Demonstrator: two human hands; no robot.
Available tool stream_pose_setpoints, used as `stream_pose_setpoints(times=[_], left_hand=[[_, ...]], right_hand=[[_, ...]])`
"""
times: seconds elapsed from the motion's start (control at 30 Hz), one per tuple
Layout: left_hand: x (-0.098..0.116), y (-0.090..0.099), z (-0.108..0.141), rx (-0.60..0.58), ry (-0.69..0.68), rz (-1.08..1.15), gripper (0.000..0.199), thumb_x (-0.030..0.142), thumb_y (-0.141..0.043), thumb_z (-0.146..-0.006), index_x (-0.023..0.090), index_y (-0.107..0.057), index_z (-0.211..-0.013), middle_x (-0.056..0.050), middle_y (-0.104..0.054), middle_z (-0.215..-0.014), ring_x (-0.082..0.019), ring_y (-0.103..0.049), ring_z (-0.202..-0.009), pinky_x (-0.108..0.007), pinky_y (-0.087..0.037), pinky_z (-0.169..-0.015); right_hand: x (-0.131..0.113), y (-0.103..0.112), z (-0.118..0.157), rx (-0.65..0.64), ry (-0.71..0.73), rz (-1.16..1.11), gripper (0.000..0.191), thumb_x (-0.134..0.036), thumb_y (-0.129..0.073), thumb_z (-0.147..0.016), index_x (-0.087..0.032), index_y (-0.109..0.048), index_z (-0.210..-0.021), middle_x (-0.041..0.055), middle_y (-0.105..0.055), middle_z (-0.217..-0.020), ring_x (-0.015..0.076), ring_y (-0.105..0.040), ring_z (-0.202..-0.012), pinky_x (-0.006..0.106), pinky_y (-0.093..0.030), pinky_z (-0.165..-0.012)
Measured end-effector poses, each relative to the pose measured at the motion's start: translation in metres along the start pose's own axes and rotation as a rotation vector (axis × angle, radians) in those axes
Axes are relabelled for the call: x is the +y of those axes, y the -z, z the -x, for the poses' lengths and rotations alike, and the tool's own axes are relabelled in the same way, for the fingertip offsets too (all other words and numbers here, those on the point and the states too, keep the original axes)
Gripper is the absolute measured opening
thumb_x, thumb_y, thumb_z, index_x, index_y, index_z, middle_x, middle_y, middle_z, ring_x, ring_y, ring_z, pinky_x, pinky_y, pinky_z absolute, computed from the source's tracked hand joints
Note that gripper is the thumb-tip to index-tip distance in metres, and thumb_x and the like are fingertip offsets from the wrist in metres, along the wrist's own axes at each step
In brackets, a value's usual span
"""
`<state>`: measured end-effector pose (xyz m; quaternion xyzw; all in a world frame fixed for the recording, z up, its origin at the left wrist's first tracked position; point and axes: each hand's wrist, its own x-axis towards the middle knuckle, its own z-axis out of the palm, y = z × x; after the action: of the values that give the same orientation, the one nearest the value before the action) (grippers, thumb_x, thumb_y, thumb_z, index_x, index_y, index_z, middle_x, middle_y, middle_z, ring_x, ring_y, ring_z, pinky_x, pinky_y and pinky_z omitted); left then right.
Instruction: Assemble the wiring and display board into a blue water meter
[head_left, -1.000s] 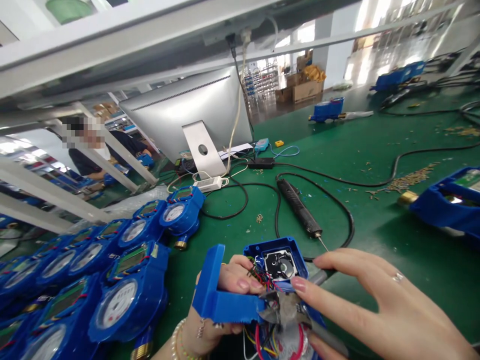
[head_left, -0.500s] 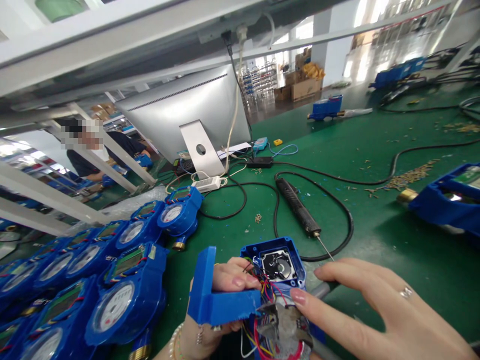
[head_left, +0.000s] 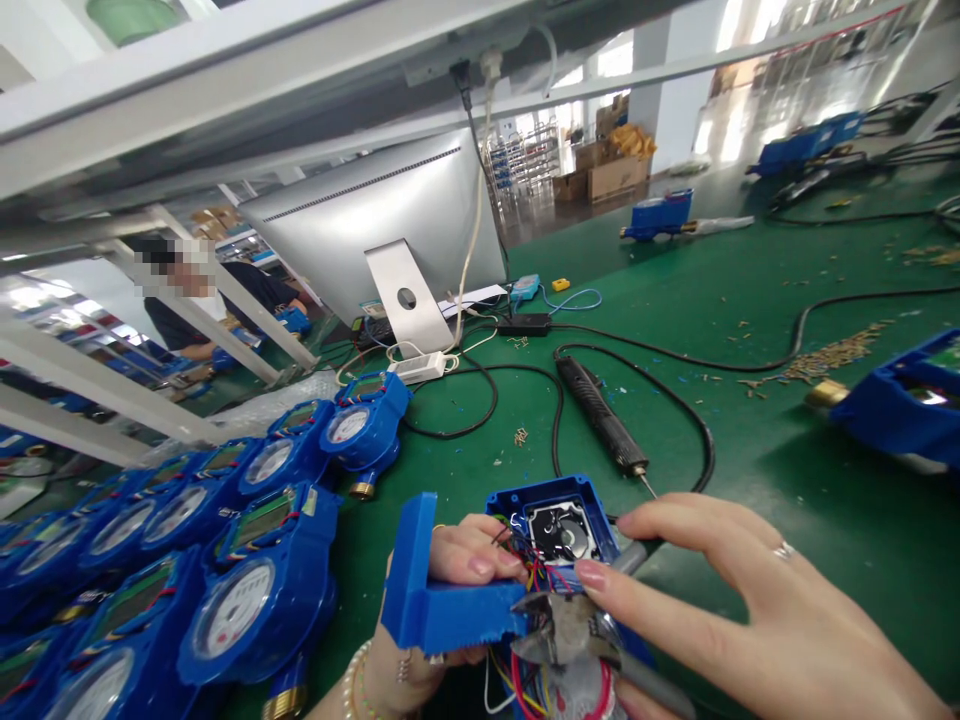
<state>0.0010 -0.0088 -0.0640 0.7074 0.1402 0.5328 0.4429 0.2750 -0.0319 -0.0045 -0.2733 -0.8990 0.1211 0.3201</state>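
Observation:
My left hand (head_left: pixel 469 560) is closed around an angled blue plastic cover (head_left: pixel 457 618) with a ragged lower-right edge. In my right hand (head_left: pixel 757 610) is a pair of cutting pliers (head_left: pixel 559 635) with grey handles, its jaws at that edge. One handle lies under my index finger and the other is near my lower fingers. Below and behind the pliers sits a blue water meter (head_left: pixel 600 500), its square compartment uncovered and a black round part inside. Red, yellow, white and dark wires (head_left: pixel 517 665) spill out between the cover and the meter. The pliers and cover hide part of the meter.
Rows of blue water meters (head_left: pixel 232 610) stand at the left. A black electric screwdriver (head_left: pixel 604 415) with its cable lies beyond my right hand. Loose screws (head_left: pixel 840 350) are scattered at right, near another blue meter (head_left: pixel 907 405). A monitor (head_left: pixel 375 220) and a co-worker (head_left: pixel 247 295) are behind.
The pliers' jaws have turned slightly and now show more clearly at the cover's edge. My right hand has shifted a little with them. The left hand keeps its hold on the cover.

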Motion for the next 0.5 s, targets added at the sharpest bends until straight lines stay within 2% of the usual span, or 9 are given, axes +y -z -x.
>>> stream_pose_setpoints(times=[0.1, 0.2, 0.33, 0.4, 0.5], left_hand=[[0.000, -0.002, -0.003, 0.019, 0.000, 0.013, 0.029, 0.032, -0.058, -0.088, 0.025, -0.053, -0.116, 0.000, -0.060, -0.103, -0.014, -0.057, -0.096, -0.030, -0.037, -0.101], [0.001, -0.004, -0.009, 0.010, -0.018, 0.039, 0.032, 0.033, -0.063, -0.084, 0.026, -0.055, -0.114, 0.002, -0.062, -0.102, -0.013, -0.059, -0.094, -0.029, -0.039, -0.099], [0.003, -0.004, -0.011, -0.015, 0.012, 0.055, 0.033, 0.033, -0.063, -0.085, 0.026, -0.055, -0.116, 0.004, -0.061, -0.106, -0.010, -0.058, -0.098, -0.025, -0.035, -0.104], [0.004, -0.003, -0.009, -0.018, 0.026, 0.061, 0.033, 0.033, -0.061, -0.086, 0.027, -0.054, -0.117, 0.004, -0.060, -0.109, -0.010, -0.057, -0.101, -0.024, -0.035, -0.104], [0.005, -0.001, -0.003, -0.004, 0.047, 0.063, 0.029, 0.032, -0.058, -0.088, 0.028, -0.053, -0.117, 0.004, -0.057, -0.116, -0.010, -0.056, -0.102, -0.024, -0.037, -0.104]], right_hand=[[0.004, -0.001, 0.003, 0.009, 0.032, -0.048, 0.044, -0.010, -0.051, -0.093, -0.010, -0.054, -0.137, 0.0169, -0.026, -0.123, 0.0386, -0.036, -0.104, 0.043, -0.055, -0.072], [0.008, -0.001, 0.004, 0.043, 0.056, -0.048, 0.050, -0.007, -0.052, -0.094, -0.010, -0.044, -0.143, 0.0186, -0.023, -0.124, 0.0400, -0.033, -0.106, 0.050, -0.048, -0.082], [0.011, 0.002, -0.003, -0.007, 0.131, 0.008, 0.047, -0.004, -0.052, -0.094, -0.008, -0.045, -0.141, 0.0204, -0.023, -0.124, 0.0418, -0.032, -0.105, 0.061, -0.043, -0.079], [0.010, 0.002, -0.005, -0.034, 0.149, -0.007, 0.047, -0.003, -0.052, -0.095, -0.007, -0.046, -0.141, 0.0211, -0.023, -0.122, 0.0412, -0.031, -0.106, 0.061, -0.042, -0.079], [0.009, 0.000, -0.005, -0.001, 0.136, 0.006, 0.044, -0.005, -0.052, -0.094, -0.007, -0.050, -0.138, 0.0209, -0.025, -0.121, 0.0414, -0.032, -0.105, 0.061, -0.041, -0.080]])
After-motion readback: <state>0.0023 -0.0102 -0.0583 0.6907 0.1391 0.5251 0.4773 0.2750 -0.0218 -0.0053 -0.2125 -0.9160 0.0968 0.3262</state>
